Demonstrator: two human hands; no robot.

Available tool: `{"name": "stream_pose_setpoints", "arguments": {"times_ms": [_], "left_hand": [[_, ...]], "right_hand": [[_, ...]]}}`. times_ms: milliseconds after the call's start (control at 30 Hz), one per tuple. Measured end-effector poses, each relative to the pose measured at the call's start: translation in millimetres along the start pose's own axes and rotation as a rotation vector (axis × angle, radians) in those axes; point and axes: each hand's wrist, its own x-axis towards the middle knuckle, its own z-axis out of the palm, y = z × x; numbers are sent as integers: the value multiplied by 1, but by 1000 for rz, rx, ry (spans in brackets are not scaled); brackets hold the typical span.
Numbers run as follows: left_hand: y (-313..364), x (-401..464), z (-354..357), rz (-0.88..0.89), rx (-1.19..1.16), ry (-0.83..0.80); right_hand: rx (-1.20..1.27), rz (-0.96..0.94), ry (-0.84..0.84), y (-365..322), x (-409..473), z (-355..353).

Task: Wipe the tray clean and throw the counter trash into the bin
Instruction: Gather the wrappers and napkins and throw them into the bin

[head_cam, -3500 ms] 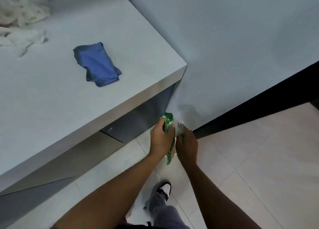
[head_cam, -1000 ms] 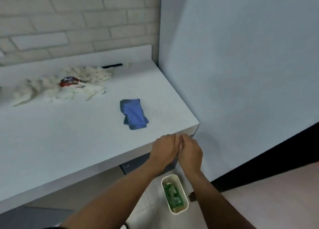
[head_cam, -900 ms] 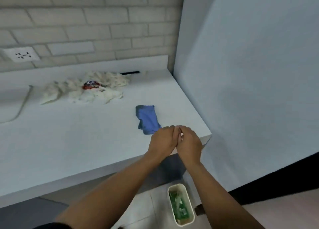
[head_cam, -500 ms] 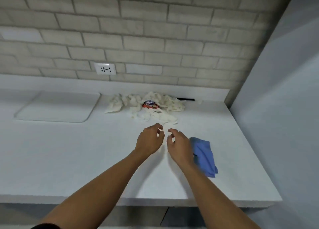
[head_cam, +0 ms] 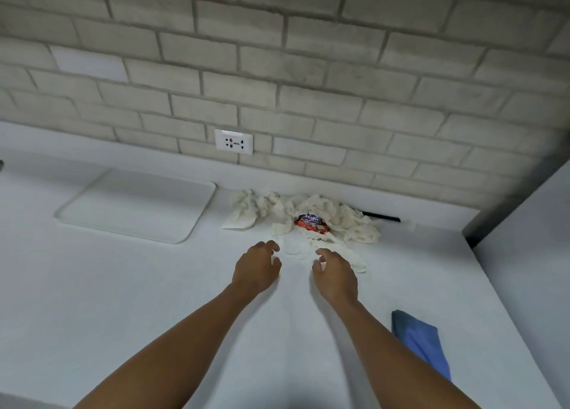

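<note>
Both my hands, left (head_cam: 257, 270) and right (head_cam: 334, 274), loosely curled, holding nothing, just short of crumpled white paper napkins (head_cam: 308, 220) on white bench (head_cam: 123, 300).

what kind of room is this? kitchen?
Probably a kitchen or pantry counter, though no sink or appliance shows. Cues: a white counter against a brick wall with a socket above it, a white tray lying flat, and crumpled tissues around a red wrapper.

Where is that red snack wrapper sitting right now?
In the head view, the red snack wrapper lies in the pile of crumpled white paper towels at the back of the counter, right of the white tray, below the wall socket.
</note>
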Motion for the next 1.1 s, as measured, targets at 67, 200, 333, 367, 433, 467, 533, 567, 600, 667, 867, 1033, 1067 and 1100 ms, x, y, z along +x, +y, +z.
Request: {"name": "stream_pose_setpoints", "arguments": {"times_ms": [67,200,333,367,433,467,533,567,600,667,867,1033,1067,1100], "left_hand": [[2,6,0,-17,-9,32],[4,21,0,-45,1,59],[1,37,4,-67,36,41],[0,42,5,-63,49,21],[-1,53,6,-73,57,-4],[-2,59,6,-83,61,-3],[-2,69,8,-100,61,5],[-2,72,10,-102,67,-2],[-2,73,13,-102,72,-16],[1,74,20,-103,64,-35],[25,77,37,-66,68,-30],[52,90,43,133,246,57],[57,94,44,170,278,82],[63,98,44,203,301,116]], "right_hand": [[16,-8,3,-1,17,0],[95,53,-37,0,62,-2],[198,221,-155,8,104,8],[203,228,-185,9,109,10],[190,202,-224,9,116,12],[183,194,-235,7,120,10],[188,219,-265,8,132,11],[196,241,-288,9,136,13],[197,255,-304,9,138,16],[217,280,-286,10,141,21],[373,294,-72,3,134,15],[701,187,11,8,123,-5],[822,172,-4,10,122,-10],[905,165,-26,13,122,-15]]}}
